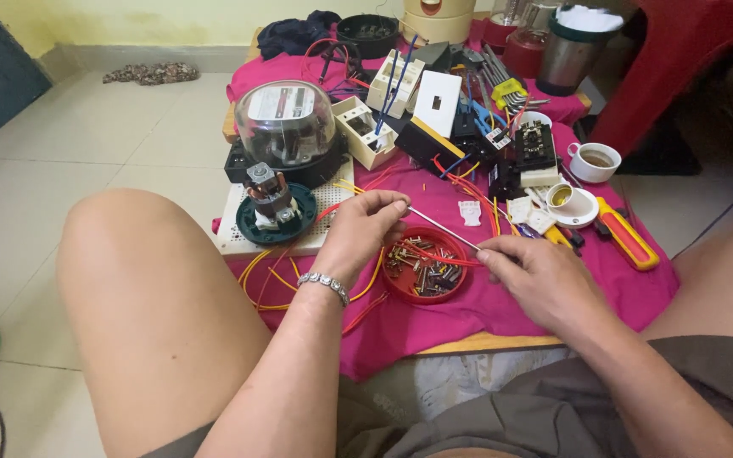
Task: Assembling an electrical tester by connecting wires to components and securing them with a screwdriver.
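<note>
My left hand [360, 233] pinches one end of a thin grey wire [441, 227] and my right hand [536, 280] pinches its other end, so the wire runs taut between them. Both hands hover over a low table covered with a pink cloth [502, 309]. Right under the wire sits a round red dish [426, 270] filled with several small screws and metal parts. A silver bracelet [326, 285] is on my left wrist.
A domed electric meter [286, 127], a small motor on a green base [275, 208] and a white perforated board [320, 225] lie left. Switches, sockets, red and yellow wires, a cup of tea [594, 159] and a yellow-red tool [628, 236] crowd the rest. My knees flank the table.
</note>
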